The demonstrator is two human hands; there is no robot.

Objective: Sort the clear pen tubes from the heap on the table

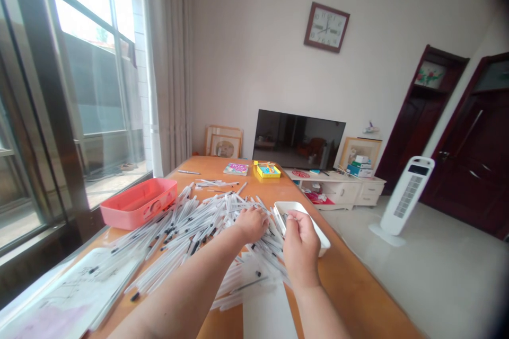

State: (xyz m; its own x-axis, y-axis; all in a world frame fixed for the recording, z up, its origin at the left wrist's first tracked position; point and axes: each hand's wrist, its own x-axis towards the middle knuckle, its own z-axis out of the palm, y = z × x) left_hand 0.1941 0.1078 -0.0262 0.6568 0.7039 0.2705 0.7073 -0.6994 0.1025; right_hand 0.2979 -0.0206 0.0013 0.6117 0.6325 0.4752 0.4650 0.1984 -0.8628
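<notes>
A wide pile of clear-barrelled pens [191, 222], many with black ends, covers the middle of the wooden table. My left hand [253, 224] lies over the right part of this pile, its fingers loosely bent and a little apart on the pens. Beside it, my right hand [303, 238] is closed, thumb against fingers, at the near left side of a white plastic tray [324, 243]. Something thin and dark shows by its fingertips, but I cannot make out what it is. The hand covers part of the tray's inside.
A pink plastic basket [127, 214] stands left of the pile. Papers lie at front left, and a white sheet [266, 307] sits between my forearms. Farther back are a booklet [236, 169] and a yellow box [268, 170]. The table's right edge [368, 278] runs past the tray.
</notes>
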